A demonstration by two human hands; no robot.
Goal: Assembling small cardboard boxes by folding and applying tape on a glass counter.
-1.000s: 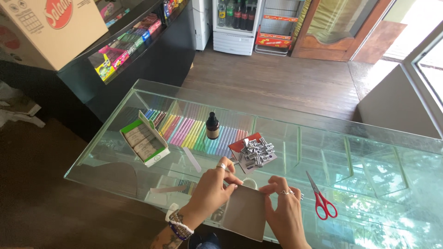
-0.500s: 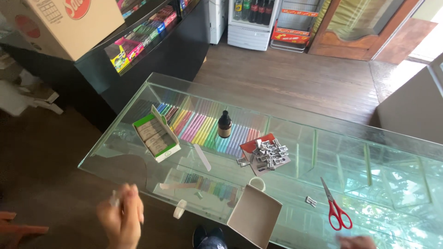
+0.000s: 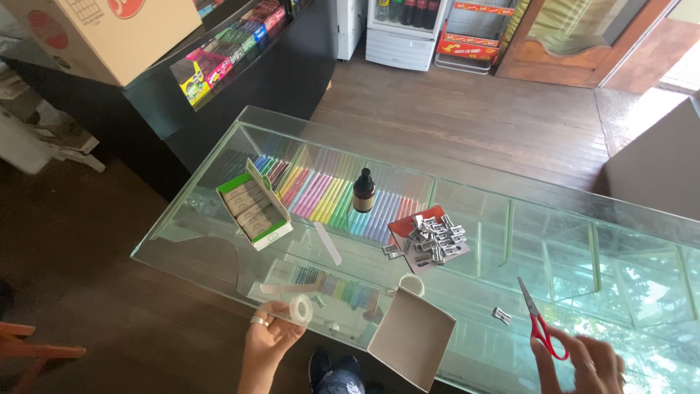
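A: Under both hands, glass counter. Between them, an open grey carton at the near edge.

B: Beyond the left hand, a green-and-white box, lid up.

A: Right hand closed on the red scissors (blades pointing away). Left fingers pinch a clear tape roll, just off the counter's near edge.

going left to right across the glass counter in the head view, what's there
green-and-white box → roll of clear tape in the left hand → dark dropper bottle → pile of metal clips → red scissors at the right hand
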